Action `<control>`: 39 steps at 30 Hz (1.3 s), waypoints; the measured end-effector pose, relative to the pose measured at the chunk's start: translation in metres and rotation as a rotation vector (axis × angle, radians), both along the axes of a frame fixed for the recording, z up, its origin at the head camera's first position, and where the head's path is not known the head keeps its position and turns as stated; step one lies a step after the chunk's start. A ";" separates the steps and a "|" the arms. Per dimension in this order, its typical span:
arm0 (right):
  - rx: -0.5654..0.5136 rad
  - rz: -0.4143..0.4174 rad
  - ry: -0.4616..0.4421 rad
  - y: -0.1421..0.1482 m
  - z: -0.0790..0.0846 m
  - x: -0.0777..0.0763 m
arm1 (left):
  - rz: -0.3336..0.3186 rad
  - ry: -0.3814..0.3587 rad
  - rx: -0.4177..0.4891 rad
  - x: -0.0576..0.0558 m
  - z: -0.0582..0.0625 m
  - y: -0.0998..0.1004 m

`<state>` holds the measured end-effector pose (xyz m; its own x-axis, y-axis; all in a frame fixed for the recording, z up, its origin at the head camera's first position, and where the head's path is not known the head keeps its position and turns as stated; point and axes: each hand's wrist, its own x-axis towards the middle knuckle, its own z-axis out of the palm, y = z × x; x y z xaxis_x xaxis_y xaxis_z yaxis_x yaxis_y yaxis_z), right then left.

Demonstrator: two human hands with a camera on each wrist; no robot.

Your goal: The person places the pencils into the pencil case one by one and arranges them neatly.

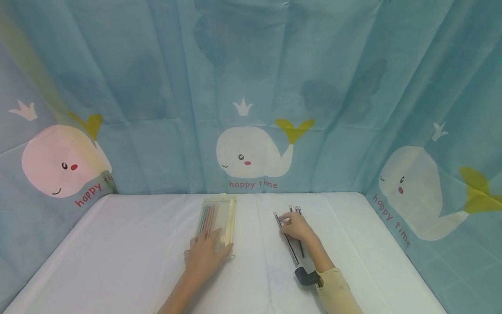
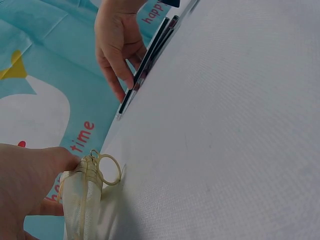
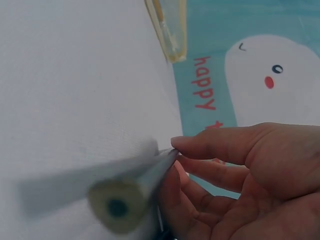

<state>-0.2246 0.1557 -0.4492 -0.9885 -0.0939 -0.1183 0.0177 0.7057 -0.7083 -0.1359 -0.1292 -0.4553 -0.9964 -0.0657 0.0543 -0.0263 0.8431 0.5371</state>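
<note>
A clear pencil case [image 1: 225, 218] with a cream zipper edge lies on the table, several coloured pencils [image 1: 208, 216] showing through it. My left hand [image 1: 205, 253] grips it across its near part, thumb by the zipper ring [image 2: 110, 170] in the left wrist view. To the right, my right hand [image 1: 295, 226] pinches a dark pencil [image 1: 288, 242] between thumb and fingers near its far end. Its near end looms blurred in the right wrist view, pale with a dark core [image 3: 117, 208]. Several more dark pencils [image 1: 302, 250] lie beneath this hand, partly hidden by it.
A white cloth covers the table [image 1: 129, 253]. Blue curtains [image 1: 157, 87] with whale prints stand along its back and both sides. A black wrist camera [image 1: 306, 276] sits at my right wrist, beside the beige sleeve [image 1: 339, 290].
</note>
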 end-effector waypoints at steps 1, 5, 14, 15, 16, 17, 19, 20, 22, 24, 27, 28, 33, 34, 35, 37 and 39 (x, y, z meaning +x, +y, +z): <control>-0.008 -0.003 -0.004 0.000 0.000 0.000 | 0.000 0.000 0.000 0.000 0.000 0.000; -0.028 -0.004 -0.019 0.001 -0.001 0.000 | 0.001 -0.002 -0.006 -0.001 -0.001 0.000; -0.077 0.002 -0.044 0.000 0.002 0.001 | 0.005 -0.007 -0.002 -0.002 -0.002 0.000; -0.080 0.002 -0.046 0.000 0.002 0.001 | 0.006 -0.008 -0.002 -0.002 -0.002 0.000; -0.082 0.003 -0.046 0.000 0.003 0.002 | 0.007 -0.009 -0.002 -0.002 -0.002 0.000; -0.085 0.003 -0.045 0.000 0.003 0.002 | 0.007 -0.009 -0.003 -0.002 -0.002 0.000; -0.097 0.001 -0.046 0.000 0.003 0.002 | 0.007 -0.009 -0.004 -0.002 -0.001 0.001; -0.103 -0.001 -0.047 0.000 0.003 0.002 | 0.006 -0.010 -0.004 -0.002 -0.001 0.001; -0.113 -0.003 -0.044 -0.001 0.004 0.002 | 0.005 -0.012 -0.001 -0.001 0.000 0.001; -0.121 -0.006 -0.042 -0.001 0.003 0.002 | 0.005 -0.015 -0.001 -0.001 0.000 0.000; -0.128 -0.008 -0.038 -0.003 0.003 0.001 | 0.007 -0.019 -0.005 0.000 0.001 -0.001; -0.133 -0.010 -0.039 -0.003 0.003 0.002 | 0.007 -0.019 -0.006 0.000 0.001 -0.001; -0.166 -0.015 -0.036 -0.006 0.003 0.003 | 0.006 -0.016 -0.011 0.000 0.000 -0.001; -0.170 -0.016 -0.034 -0.006 0.003 0.003 | 0.006 -0.016 -0.011 0.000 0.000 -0.001; -0.174 -0.017 -0.031 -0.007 0.003 0.003 | 0.007 -0.016 -0.010 0.000 0.000 -0.001; -0.182 -0.020 -0.026 -0.008 0.002 0.004 | 0.006 -0.015 -0.006 -0.001 0.000 0.000; -0.187 -0.020 -0.023 -0.009 0.001 0.004 | 0.004 -0.014 -0.001 -0.001 0.000 0.000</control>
<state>-0.2206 0.1465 -0.4480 -0.9876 -0.0971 -0.1236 0.0482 0.5613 -0.8262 -0.1365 -0.1289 -0.4557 -0.9967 -0.0700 0.0403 -0.0376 0.8435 0.5358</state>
